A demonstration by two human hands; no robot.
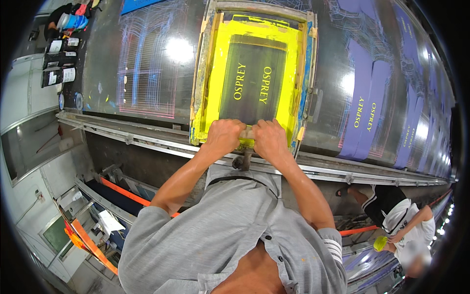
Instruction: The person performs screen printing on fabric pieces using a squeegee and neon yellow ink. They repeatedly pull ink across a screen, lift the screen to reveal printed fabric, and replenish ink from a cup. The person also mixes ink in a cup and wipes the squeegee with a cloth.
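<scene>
Your left hand (225, 136) and right hand (269, 139) close around a bar (248, 132) at the lower end of the yellow-edged screen (252, 59), upper centre of the frame; purple pieces (362, 93) lie at upper right.

A long dark table (102, 81) carries a yellow-edged screen (252, 73) mid-table and flat purple panels (356, 90) to the right.

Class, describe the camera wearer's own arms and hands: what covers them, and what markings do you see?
The left hand and right hand are ungloved, and both forearms are bare, with no watch or bracelet showing. The short sleeves are grey; white stripes band the right one near its hem.
</scene>
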